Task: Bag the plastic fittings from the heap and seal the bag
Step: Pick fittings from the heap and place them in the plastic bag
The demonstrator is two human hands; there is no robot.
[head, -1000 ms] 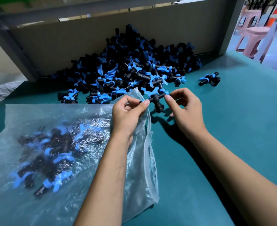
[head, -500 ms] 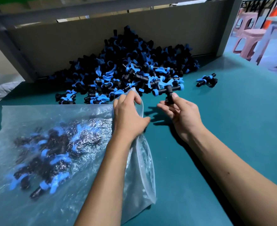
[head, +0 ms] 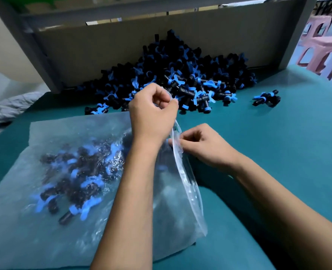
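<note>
Now bagging black-and-blue plastic fittings on a teal bench (head: pixel 278 152).
Left hand (head: pixel 151 115) curled, pinching the raised upper lip of the clear plastic zip bag (head: pixel 44 137) at its mouth; right hand (head: pixel 202 145) curled at the bag opening just below, fingers pinched at the mouth edge, whatever lies between them hidden. Bag lying flat on the bench, mouth facing right, holding a cluster of bagged fittings (head: pixel 77 178). Beyond the hands, a large heap of loose fittings (head: pixel 180 71) piled against a brown cardboard back panel (head: pixel 102 45); one stray fitting (head: pixel 266 98) apart on the right.
</note>
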